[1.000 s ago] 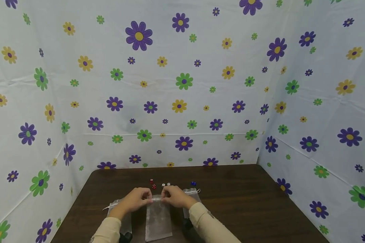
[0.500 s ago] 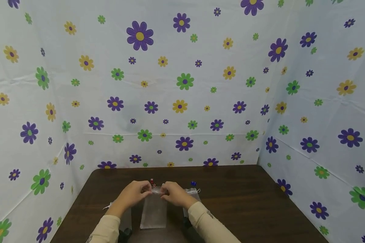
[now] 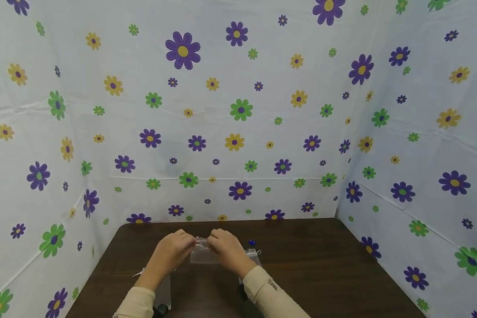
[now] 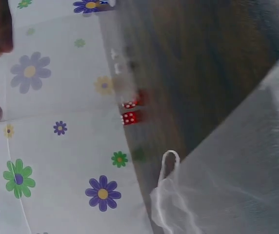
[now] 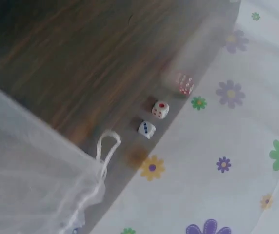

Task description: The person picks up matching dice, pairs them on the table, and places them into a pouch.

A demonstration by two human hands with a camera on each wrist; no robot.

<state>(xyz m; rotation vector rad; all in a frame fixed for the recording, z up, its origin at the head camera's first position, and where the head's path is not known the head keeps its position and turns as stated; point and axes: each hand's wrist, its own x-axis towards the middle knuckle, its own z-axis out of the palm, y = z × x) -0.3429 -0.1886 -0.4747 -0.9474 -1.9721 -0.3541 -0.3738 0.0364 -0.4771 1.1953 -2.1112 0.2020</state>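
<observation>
In the head view a sheer white drawstring pouch (image 3: 204, 256) hangs over the table between both hands. My left hand (image 3: 174, 249) pinches the left side of its mouth, and my right hand (image 3: 227, 249) pinches the right side. Behind the pouch are two red dice (image 4: 129, 118), clear in the left wrist view. Two white dice (image 5: 160, 109) sit in a row with them in the right wrist view. A second sheer pouch (image 4: 237, 170) lies to the left, partly under my left forearm. A third sheer pouch (image 5: 27, 170) lies on the right, partly behind my right arm.
Blue dice (image 3: 252, 242) sit beyond the right-hand pouch. The dark wooden table (image 3: 318, 269) extends to the right. A white flower-print cloth (image 3: 278, 145) surrounds the back and sides. Dark rounded objects (image 3: 161, 309) show near my forearms.
Both hands have lifted the middle pouch up and away toward the table's far side. It now appears much foreshortened and covers the white dice in the head view.
</observation>
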